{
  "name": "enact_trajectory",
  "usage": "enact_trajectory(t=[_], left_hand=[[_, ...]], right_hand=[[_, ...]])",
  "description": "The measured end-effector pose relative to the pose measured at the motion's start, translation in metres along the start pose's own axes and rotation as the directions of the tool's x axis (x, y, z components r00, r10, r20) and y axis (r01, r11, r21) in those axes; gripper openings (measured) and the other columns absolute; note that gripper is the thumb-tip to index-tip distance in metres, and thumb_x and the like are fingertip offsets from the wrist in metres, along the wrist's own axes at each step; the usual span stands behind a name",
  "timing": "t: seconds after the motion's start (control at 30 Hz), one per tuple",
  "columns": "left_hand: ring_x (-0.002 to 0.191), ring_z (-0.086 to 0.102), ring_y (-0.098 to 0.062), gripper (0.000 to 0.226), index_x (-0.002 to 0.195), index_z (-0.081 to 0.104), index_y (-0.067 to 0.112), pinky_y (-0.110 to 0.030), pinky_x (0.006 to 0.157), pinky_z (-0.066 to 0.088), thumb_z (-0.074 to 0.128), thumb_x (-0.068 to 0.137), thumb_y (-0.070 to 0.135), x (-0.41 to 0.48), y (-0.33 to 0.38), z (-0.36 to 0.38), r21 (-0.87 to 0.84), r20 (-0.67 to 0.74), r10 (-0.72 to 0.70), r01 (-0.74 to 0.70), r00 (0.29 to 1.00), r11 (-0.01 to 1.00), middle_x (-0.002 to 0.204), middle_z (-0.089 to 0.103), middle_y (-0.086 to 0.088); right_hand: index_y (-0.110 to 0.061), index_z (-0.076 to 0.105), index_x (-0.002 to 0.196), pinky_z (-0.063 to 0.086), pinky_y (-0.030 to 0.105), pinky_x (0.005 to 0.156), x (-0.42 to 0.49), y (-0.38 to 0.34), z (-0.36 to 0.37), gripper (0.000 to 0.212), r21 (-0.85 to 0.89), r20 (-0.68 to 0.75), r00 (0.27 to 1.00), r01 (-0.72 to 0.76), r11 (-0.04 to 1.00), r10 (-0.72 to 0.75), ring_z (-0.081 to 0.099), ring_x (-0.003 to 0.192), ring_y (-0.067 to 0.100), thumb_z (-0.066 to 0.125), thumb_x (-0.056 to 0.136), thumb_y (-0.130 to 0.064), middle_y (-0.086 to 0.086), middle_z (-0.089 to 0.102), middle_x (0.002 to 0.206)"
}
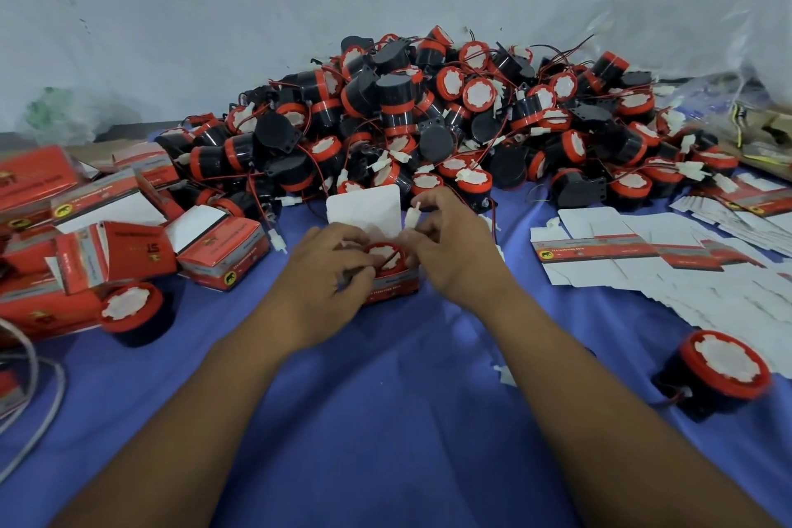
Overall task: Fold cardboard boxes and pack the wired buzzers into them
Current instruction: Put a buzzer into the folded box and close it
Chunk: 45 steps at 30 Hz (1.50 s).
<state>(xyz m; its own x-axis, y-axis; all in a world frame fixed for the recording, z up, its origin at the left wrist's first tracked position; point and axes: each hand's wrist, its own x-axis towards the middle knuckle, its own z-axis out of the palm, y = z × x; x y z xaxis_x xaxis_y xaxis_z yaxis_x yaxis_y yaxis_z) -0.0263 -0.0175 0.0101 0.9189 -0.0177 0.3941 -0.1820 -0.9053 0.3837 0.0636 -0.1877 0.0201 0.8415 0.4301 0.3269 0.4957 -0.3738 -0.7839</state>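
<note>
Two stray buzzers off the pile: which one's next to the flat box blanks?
The right buzzer, just below the flat blanks; the left buzzer stands by the folded boxes.

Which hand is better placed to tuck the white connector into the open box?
The right hand: it pinches the white connector just above the open box. The left hand grips the box with the buzzer inside, so it probably serves better to steady it.

One red box (128, 253) reads "ST"; other print blurred
</note>
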Motion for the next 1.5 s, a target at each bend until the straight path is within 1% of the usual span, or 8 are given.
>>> enact_trajectory(t=[0.1, 0.23, 0.43, 0.63, 0.8, 0.93, 1.17, 1.5], left_hand=[[0.103, 0.058, -0.026, 0.032, 0.109, 0.076, 0.011, -0.031, 0.087, 0.037, 0.052, 0.093, 0.025, -0.001, 0.000, -0.001, 0.006, 0.003, 0.059, -0.059, 0.998, 0.998, 0.120, 0.066, -0.002], [0.096, 0.061, -0.018, 0.025, 0.103, 0.078, 0.012, -0.042, 0.082, 0.048, 0.056, 0.093, 0.020, -0.003, 0.001, 0.000, -0.046, -0.077, 0.080, -0.084, 0.994, 0.995, 0.111, 0.072, 0.001], [0.099, 0.060, -0.013, 0.008, 0.084, 0.069, 0.017, -0.034, 0.083, 0.050, 0.069, 0.091, 0.020, -0.003, 0.000, 0.002, -0.170, -0.109, -0.099, 0.079, 0.989, 0.982, 0.106, 0.072, 0.006], [0.113, 0.045, -0.028, 0.018, 0.104, 0.076, 0.017, -0.040, 0.096, 0.037, 0.065, 0.090, 0.016, -0.005, 0.003, 0.007, -0.046, -0.127, -0.009, 0.003, 0.992, 0.999, 0.122, 0.056, 0.001], [0.115, 0.049, -0.017, 0.018, 0.097, 0.070, 0.027, -0.027, 0.093, 0.046, 0.073, 0.087, 0.011, -0.006, 0.001, 0.013, -0.308, -0.128, -0.140, 0.095, 0.982, 0.947, 0.121, 0.049, 0.005], [0.108, 0.047, 0.003, 0.057, 0.114, 0.042, 0.032, -0.006, 0.080, 0.041, 0.083, 0.078, 0.016, -0.003, 0.002, 0.017, -0.513, -0.208, -0.406, 0.254, 0.890, 0.820, 0.123, 0.043, 0.002], [0.087, 0.066, -0.006, 0.073, 0.123, 0.037, 0.036, -0.024, 0.069, 0.052, 0.086, 0.073, 0.015, -0.003, -0.005, 0.024, -0.720, -0.049, -0.611, 0.396, 0.790, 0.570, 0.111, 0.059, 0.007], [0.074, 0.062, 0.011, 0.058, 0.112, 0.041, 0.024, -0.005, 0.059, 0.046, 0.085, 0.075, 0.014, -0.008, 0.010, 0.028, -0.720, -0.271, -0.596, 0.252, 0.756, 0.647, 0.099, 0.056, 0.010]], right_hand=[[-0.010, 0.055, 0.088, 0.040, 0.020, 0.057, -0.004, -0.004, 0.002, 0.017, -0.074, -0.005, 0.992, 0.125, 0.989, -0.126, 0.053, 0.062, 0.011, 0.061, 0.099, -0.022, -0.001, 0.061, 0.069], [-0.001, 0.061, 0.084, 0.034, 0.022, 0.055, -0.006, -0.006, 0.008, 0.025, -0.104, 0.003, 0.983, 0.182, 0.978, -0.183, 0.048, 0.061, 0.014, 0.060, 0.100, -0.020, 0.002, 0.060, 0.070], [-0.021, 0.052, 0.128, 0.048, 0.033, 0.064, -0.006, -0.011, 0.007, 0.034, -0.144, -0.093, 0.975, 0.188, 0.972, -0.202, 0.063, 0.074, 0.016, 0.062, 0.096, -0.020, -0.005, 0.070, 0.084], [-0.019, 0.060, 0.128, 0.042, 0.009, 0.059, -0.001, -0.018, 0.019, 0.029, -0.067, -0.068, 0.975, 0.209, 0.976, -0.213, 0.061, 0.065, 0.003, 0.060, 0.099, -0.021, -0.006, 0.071, 0.075], [-0.010, 0.062, 0.127, 0.050, 0.015, 0.069, 0.001, -0.018, 0.020, 0.034, -0.011, -0.008, 0.986, 0.167, 0.986, -0.167, 0.065, 0.073, 0.006, 0.062, 0.098, -0.029, 0.000, 0.076, 0.081], [-0.013, 0.065, 0.112, 0.051, 0.019, 0.068, 0.002, -0.015, 0.023, 0.024, 0.064, 0.025, 0.997, 0.077, 0.995, -0.078, 0.062, 0.073, 0.006, 0.071, 0.092, -0.026, -0.004, 0.070, 0.084], [-0.012, 0.070, 0.105, 0.052, 0.028, 0.074, 0.003, -0.015, 0.031, 0.017, -0.026, 0.056, 0.993, 0.103, 0.994, -0.102, 0.059, 0.073, 0.007, 0.073, 0.089, -0.013, -0.007, 0.065, 0.080], [-0.004, 0.076, 0.099, 0.048, 0.039, 0.080, 0.003, -0.028, 0.030, 0.014, -0.339, 0.295, 0.941, 0.267, 0.902, -0.168, 0.053, 0.096, 0.029, 0.065, 0.092, -0.010, 0.016, 0.055, 0.113]])
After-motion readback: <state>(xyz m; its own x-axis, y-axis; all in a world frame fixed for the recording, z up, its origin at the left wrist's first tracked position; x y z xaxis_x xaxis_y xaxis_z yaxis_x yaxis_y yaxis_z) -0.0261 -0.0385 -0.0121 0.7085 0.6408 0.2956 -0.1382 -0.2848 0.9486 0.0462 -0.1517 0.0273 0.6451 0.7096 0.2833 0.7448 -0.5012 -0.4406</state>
